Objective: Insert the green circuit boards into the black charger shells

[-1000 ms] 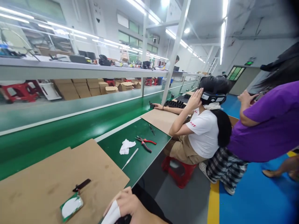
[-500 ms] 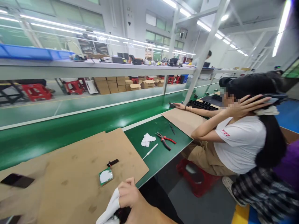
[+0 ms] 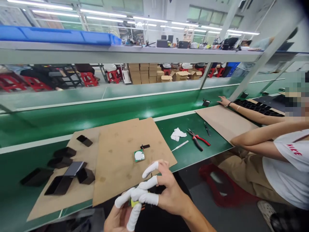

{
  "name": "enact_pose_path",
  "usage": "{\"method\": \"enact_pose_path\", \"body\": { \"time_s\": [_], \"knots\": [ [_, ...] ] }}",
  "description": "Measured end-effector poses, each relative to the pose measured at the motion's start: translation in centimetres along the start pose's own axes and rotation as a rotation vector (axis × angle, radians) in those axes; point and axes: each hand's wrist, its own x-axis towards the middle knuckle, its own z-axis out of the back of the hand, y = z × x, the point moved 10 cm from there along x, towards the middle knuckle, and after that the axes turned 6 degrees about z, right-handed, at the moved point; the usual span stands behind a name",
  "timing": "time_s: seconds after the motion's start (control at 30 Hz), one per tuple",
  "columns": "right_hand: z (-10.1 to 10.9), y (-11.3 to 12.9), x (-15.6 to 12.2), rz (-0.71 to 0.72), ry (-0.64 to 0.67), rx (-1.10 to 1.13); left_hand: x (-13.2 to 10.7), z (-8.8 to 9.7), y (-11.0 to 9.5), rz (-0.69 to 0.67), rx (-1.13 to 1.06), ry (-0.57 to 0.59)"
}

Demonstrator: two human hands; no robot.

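My hands meet low in the middle, just off the bench edge. My right hand (image 3: 166, 193) wears white finger cots, and its lower fingers pinch a small yellow-green part (image 3: 134, 203). My left hand (image 3: 118, 219), with a cot on the thumb, grips the same part from below. Most of the part is hidden by the fingers. Just beyond them on the cardboard sheet (image 3: 120, 167) lie a small green board with a white disc (image 3: 139, 155) and a short black strip (image 3: 145, 146).
Several black parts (image 3: 69, 169) lie on the cardboard at the left. A white cloth (image 3: 177, 133), a metal blade (image 3: 180, 146) and red pliers (image 3: 199, 139) lie on the green bench. A seated co-worker's arm (image 3: 256, 141) rests at the right, over a red stool (image 3: 222, 190).
The view has swung left, so the co-worker now sits at the right edge. My right hand has opened from a fist, and my left hand has come into view to meet it.
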Motion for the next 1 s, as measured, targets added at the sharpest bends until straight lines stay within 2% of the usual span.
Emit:
{"method": "enact_pose_path", "body": {
  "time_s": [0.1,0.17,0.23,0.3,0.6,0.67,0.73,0.8,0.87,1.0],
  "knots": [
    [1.3,1.4,-0.4,0.083,-0.053,-0.149,-0.8,-3.0,-1.5,0.01,-0.036,0.111],
    [2.2,2.3,-0.7,0.138,-0.115,-0.269,-1.4,-4.5,-2.3,0.017,-0.1,0.146],
    [2.6,2.9,-1.0,0.158,-0.149,-0.345,-1.8,-5.2,-2.7,0.024,-0.143,0.141],
    [2.5,2.9,-1.0,0.144,-0.129,-0.353,-2.0,-5.5,-2.9,0.025,-0.16,0.134],
    [1.1,2.1,0.2,0.039,0.04,-0.228,-2.2,-5.0,-3.4,-0.076,-0.097,0.21],
    [1.4,2.4,0.1,0.059,-0.046,-0.284,-2.1,-4.4,-3.3,-0.102,-0.092,0.181],
    [1.8,3.0,-0.5,0.081,-0.186,-0.346,-2.1,-3.5,-3.4,-0.151,-0.097,0.097],
    [1.5,3.3,-1.4,0.08,-0.266,-0.374,-2.4,-2.5,-3.7,-0.223,-0.105,-0.003],
    [0.3,3.5,-2.0,0.061,-0.253,-0.382,-2.8,-1.9,-4.1,-0.302,-0.105,-0.063],
    [-1.9,4.1,-2.6,0.01,-0.214,-0.388,-3.7,-1.7,-4.8,-0.434,-0.065,-0.094]
  ]
}}
